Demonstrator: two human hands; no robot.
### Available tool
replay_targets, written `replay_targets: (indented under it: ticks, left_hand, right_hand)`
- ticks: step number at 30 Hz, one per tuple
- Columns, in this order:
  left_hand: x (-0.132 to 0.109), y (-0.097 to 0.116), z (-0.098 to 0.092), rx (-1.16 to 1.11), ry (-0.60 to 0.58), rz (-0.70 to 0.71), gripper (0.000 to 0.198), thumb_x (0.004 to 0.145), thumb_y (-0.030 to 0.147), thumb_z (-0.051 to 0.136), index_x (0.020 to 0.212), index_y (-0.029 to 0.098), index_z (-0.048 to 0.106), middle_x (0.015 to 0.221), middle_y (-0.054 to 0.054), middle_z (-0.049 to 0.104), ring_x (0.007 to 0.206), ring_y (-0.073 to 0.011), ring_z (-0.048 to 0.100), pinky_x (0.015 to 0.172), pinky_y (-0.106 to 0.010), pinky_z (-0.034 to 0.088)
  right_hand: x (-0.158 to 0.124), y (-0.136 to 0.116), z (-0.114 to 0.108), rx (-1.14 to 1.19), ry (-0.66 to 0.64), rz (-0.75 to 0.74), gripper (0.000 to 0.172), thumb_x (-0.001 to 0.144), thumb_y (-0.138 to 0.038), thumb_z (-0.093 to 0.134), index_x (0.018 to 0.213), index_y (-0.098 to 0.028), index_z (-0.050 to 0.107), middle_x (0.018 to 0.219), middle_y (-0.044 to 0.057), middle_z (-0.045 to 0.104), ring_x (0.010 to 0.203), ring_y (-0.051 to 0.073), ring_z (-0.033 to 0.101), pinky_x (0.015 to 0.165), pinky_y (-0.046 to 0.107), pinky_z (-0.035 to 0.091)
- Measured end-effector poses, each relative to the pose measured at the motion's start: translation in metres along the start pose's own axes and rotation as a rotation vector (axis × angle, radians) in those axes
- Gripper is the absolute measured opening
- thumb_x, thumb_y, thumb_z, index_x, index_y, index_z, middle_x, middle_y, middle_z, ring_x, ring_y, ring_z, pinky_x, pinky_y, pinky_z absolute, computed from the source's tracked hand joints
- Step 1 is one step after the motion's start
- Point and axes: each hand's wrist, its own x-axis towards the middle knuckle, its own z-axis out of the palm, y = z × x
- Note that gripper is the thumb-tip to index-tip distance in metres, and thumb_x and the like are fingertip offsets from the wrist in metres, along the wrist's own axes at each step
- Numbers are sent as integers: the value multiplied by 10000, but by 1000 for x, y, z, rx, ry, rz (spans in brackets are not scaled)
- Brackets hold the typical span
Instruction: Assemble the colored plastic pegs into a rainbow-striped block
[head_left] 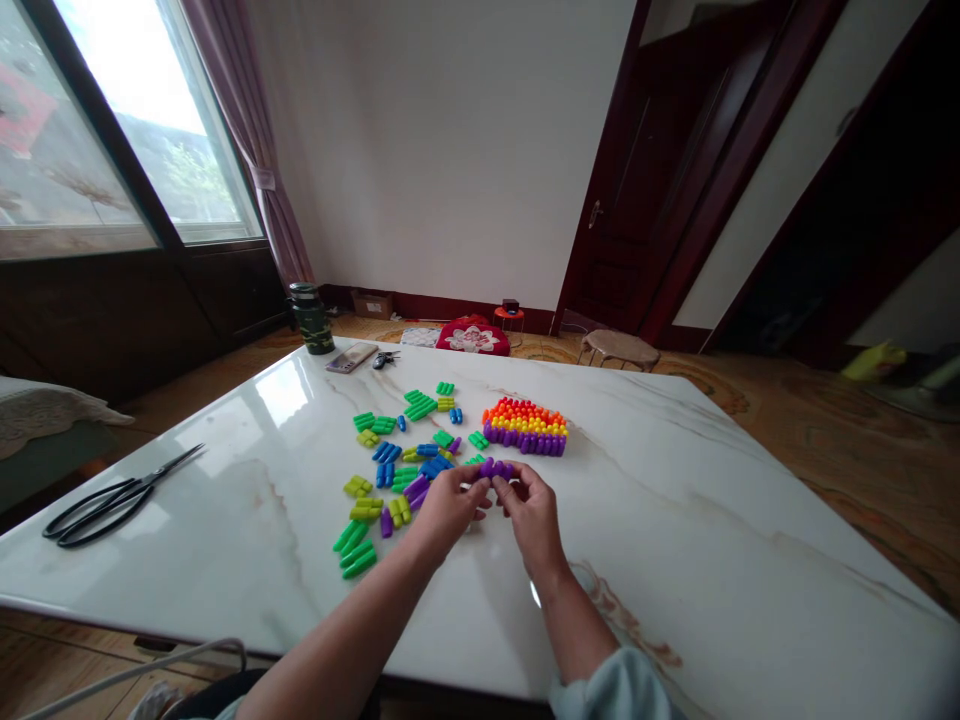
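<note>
My left hand (pixel 448 505) and my right hand (pixel 531 508) meet above the white marble table (pixel 675 520), both pinching a short row of purple pegs (pixel 496 468) between their fingertips. Just beyond the hands lies an assembled block of pegs (pixel 525 425) in red, orange, yellow and purple rows. To the left of my hands, loose green, blue, yellow-green and purple pegs (pixel 397 455) are scattered in small clusters.
Black scissors (pixel 112 497) lie near the table's left edge. A dark green jar (pixel 311 318), a phone (pixel 351 357) and keys (pixel 385 357) sit at the far left corner. Beyond the table are a red cushion (pixel 472 337), a small stool (pixel 619 347) and a dark wooden door (pixel 645 200).
</note>
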Motion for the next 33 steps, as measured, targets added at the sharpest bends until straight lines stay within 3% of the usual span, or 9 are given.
replay_targets:
  ticks: [4,8,13,17,20,24,28,30,33]
  left_hand:
    - [-9,4,4,243,9,48,407,760,294,621,1122,113,657,1064,-136,667,730,-187,652,643,-288,515]
    - [-24,11,11,320,-80,100,377,783,293,577,1111,134,668,1045,-130,676,803,-201,649,743,-313,504]
    - [-31,13,17,356,-128,115,349,771,289,561,1069,160,687,1042,-108,677,789,-196,639,749,-316,491]
    - [-27,11,20,360,-121,126,344,759,287,563,1052,167,697,1009,-93,691,753,-189,635,718,-300,488]
    - [-27,11,20,351,-122,118,347,755,276,566,1058,163,694,950,-87,703,748,-191,635,718,-297,488]
    - [-29,14,22,355,-135,103,351,759,265,560,1065,155,691,1016,-101,694,753,-192,631,742,-315,487]
    - [-31,15,23,341,-154,110,332,748,242,565,1037,149,700,1039,-94,696,762,-187,629,745,-305,484]
    - [-30,15,23,326,-160,118,327,752,245,564,1032,144,700,1013,-87,704,748,-178,628,734,-294,483]
    - [-30,15,23,324,-155,122,328,760,260,564,1035,141,697,999,-82,703,722,-170,623,717,-293,482]
  right_hand:
    - [21,13,-23,-325,117,-112,276,743,-383,594,915,-189,689,873,53,679,662,153,583,641,275,470]
    - [44,42,-46,-647,191,-62,231,711,-345,598,837,-201,726,907,72,677,741,196,615,711,313,479]
    - [62,69,-45,-488,135,-73,256,716,-292,556,877,-170,713,901,78,693,750,192,635,746,308,502]
    - [67,74,-37,-496,154,-144,282,733,-278,529,936,-167,690,936,85,686,791,194,632,796,331,499]
    - [66,73,-37,-467,175,-140,353,737,-282,532,1041,-137,638,962,97,669,728,175,625,735,316,508]
    - [59,66,-41,-616,242,-180,218,778,-337,526,821,-159,645,804,69,656,665,173,586,680,302,481]
    - [50,58,-36,-780,47,-266,195,812,-278,510,739,-193,670,819,48,658,746,169,595,729,277,459]
    - [49,57,-31,-836,-65,-295,185,788,-207,534,871,-206,700,938,51,666,891,183,598,816,279,447]
    - [50,59,-26,-929,-144,-300,330,775,-168,556,1082,-221,666,1102,60,638,1037,204,553,909,306,416]
